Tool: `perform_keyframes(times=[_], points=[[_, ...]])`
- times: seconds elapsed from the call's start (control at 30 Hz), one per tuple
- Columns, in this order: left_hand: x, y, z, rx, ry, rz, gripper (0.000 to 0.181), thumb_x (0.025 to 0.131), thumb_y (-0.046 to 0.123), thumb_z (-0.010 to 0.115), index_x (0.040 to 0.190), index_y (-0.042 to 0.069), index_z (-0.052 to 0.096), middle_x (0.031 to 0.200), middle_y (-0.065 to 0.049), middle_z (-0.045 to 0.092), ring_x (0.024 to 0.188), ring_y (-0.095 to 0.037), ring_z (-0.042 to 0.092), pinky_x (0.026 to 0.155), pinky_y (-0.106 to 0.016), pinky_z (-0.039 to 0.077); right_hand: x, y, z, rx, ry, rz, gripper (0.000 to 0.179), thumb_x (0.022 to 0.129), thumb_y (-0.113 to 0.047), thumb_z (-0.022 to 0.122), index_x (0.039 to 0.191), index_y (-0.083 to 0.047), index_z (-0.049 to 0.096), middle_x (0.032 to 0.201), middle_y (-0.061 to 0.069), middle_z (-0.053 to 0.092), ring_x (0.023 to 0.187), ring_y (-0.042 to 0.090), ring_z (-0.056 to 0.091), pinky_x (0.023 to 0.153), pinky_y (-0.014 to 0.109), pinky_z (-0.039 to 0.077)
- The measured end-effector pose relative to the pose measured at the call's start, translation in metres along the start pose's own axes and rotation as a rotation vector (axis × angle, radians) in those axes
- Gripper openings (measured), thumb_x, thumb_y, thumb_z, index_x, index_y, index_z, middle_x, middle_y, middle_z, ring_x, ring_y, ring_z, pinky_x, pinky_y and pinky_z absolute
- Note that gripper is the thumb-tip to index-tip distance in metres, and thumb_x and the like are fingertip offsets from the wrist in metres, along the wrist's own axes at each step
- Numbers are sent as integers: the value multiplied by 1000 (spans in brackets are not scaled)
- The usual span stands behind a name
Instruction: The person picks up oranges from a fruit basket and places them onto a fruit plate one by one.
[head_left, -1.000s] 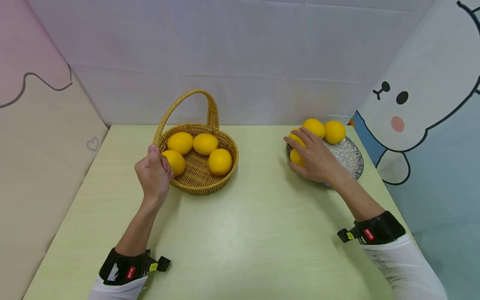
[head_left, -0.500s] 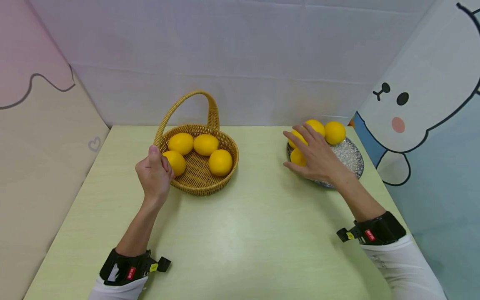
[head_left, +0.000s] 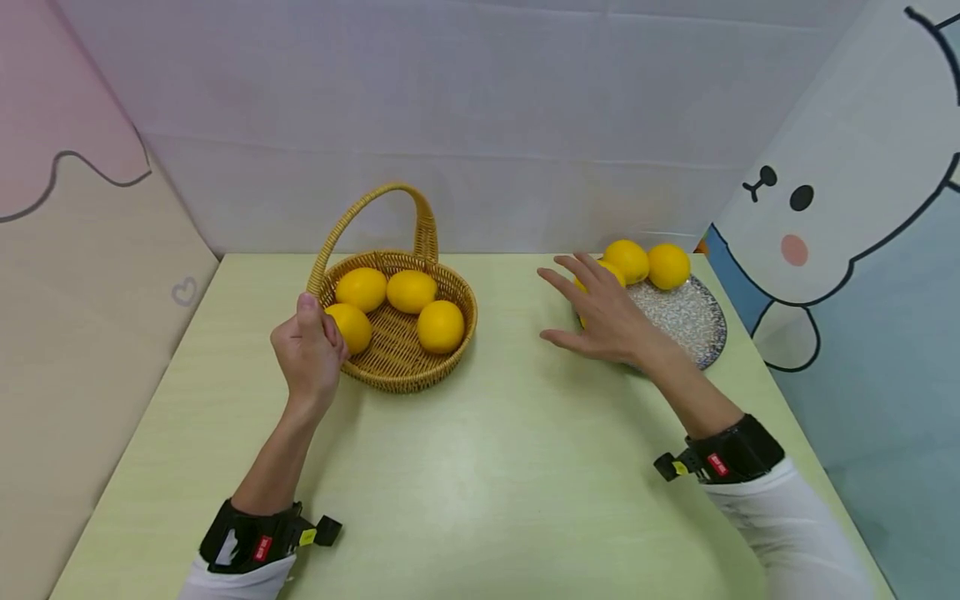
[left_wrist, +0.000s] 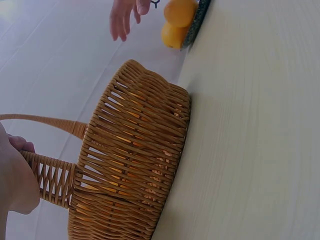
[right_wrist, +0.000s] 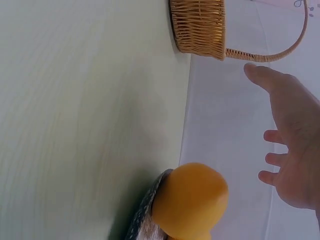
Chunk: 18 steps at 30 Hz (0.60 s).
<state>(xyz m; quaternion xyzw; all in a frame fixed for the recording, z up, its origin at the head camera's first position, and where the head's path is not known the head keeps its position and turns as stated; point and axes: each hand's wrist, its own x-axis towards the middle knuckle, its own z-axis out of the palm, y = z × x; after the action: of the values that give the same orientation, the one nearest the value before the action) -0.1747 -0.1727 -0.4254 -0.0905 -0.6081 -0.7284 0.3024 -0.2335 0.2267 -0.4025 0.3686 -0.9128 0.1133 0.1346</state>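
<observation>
My left hand (head_left: 309, 346) grips the near end of the arched handle on a woven wicker basket (head_left: 397, 367). Several round, yellow-orange fruits like oranges (head_left: 441, 327) lie inside it. Over the left side of a speckled plate (head_left: 686, 321) is my right hand (head_left: 603, 317), fingers spread and holding nothing. Oranges (head_left: 669, 267) sit on the plate's back and left; my hand partly hides those on the left. In the right wrist view an orange (right_wrist: 192, 200) rests at the plate's rim, apart from the hand. The left wrist view shows the basket's side (left_wrist: 130, 155) on the table.
The pale wooden table (head_left: 465, 483) runs between basket and plate. A white cloth wall (head_left: 480, 200) rises at its back edge. On the right stands a panel with a cartoon face (head_left: 817, 233). Both forearms wear black straps with small cameras.
My right hand has drawn away from the oranges on the plate, moving left with its fingers spreading wider. My left hand and the basket have stayed in place.
</observation>
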Motion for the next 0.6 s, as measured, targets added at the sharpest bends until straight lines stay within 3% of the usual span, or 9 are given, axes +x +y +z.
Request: perform_keyframes(times=[0.33,0.6], points=[[-1,1,-1,-12,-13,-6,64,110,25,44,52,-2,39,41,5,38,30,-9,29,28,-17,25,35,-37,10,47,9,-86,84,88,-53,73,156,-12,45,158,18,37,149,39,21,115,65,26],[-1,2,-1,-25,-15,-12,64,110,24,45,52,-3,38,41,5,38,30,-9,29,28,-17,24,63,-67,17,65,-57,-155,81,92,-56,68,155,-12,45,159,16,35,151,35,16,120,59,22]])
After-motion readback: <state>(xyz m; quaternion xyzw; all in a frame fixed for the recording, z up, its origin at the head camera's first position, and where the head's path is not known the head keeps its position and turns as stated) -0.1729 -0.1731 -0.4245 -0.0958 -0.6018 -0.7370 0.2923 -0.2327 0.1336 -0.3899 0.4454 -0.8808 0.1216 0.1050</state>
